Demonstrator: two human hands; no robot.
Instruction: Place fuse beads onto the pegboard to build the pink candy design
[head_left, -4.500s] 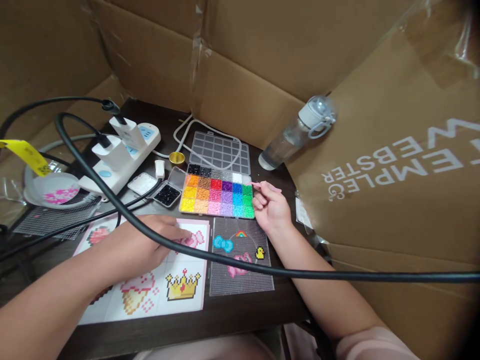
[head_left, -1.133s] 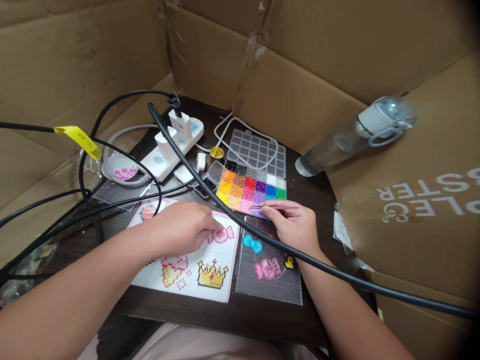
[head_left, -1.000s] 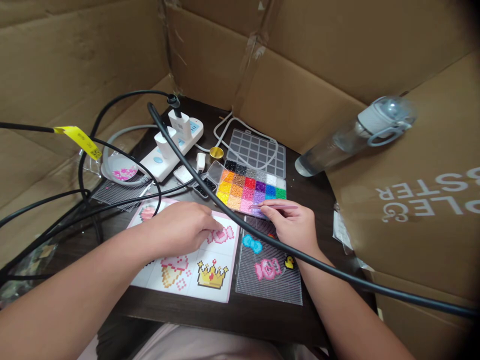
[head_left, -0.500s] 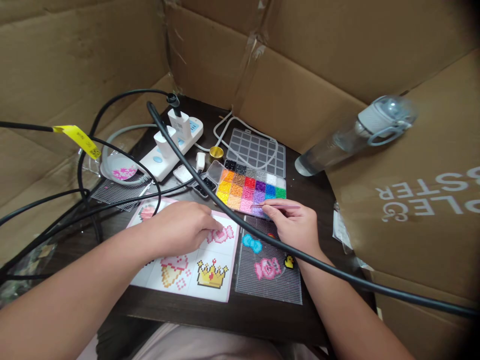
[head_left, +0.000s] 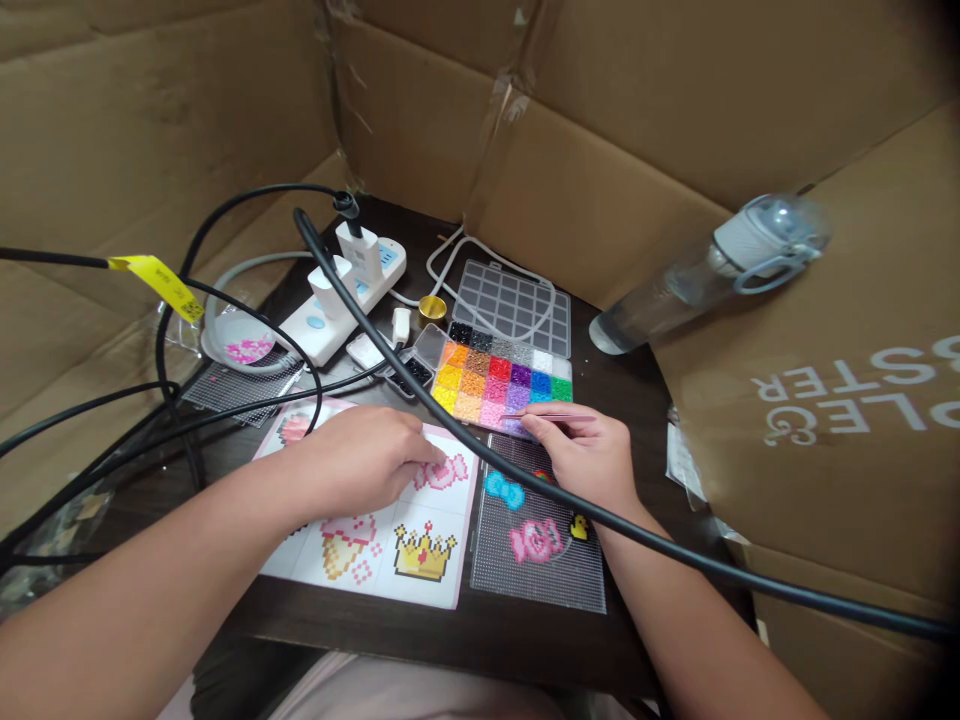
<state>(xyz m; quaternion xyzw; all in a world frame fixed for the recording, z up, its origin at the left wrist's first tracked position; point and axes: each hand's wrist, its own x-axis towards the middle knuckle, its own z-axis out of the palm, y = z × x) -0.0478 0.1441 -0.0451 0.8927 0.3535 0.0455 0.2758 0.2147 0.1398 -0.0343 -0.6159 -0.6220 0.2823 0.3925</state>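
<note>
My left hand (head_left: pixel 386 458) rests on a white pattern sheet (head_left: pixel 375 575). Its index finger is stretched out onto a pink candy picture (head_left: pixel 442 473), and it holds nothing. Pink tweezers (head_left: pixel 559 417) are pinched in my right hand (head_left: pixel 589 455), their tips over the front row of a bead box (head_left: pixel 495 385), by the pink and lavender compartments. Below that hand lies a clear pegboard (head_left: pixel 502 565). It bears a pink bead candy (head_left: pixel 535 540), a blue bead bow (head_left: pixel 504 490) and a small yellow bead duck (head_left: pixel 579 527). A cable partly covers a red piece there.
A thick black cable (head_left: pixel 675 555) crosses in front of my right forearm. A power strip (head_left: pixel 322 325) with white plugs, a gold cup (head_left: pixel 432 310) and a small case of black beads (head_left: pixel 410 374) stand behind the sheet. A water bottle (head_left: pixel 675 300) is at the right, by cardboard walls.
My right hand and the tweezers have shifted only slightly over the bead box. My left hand keeps its finger on the candy picture.
</note>
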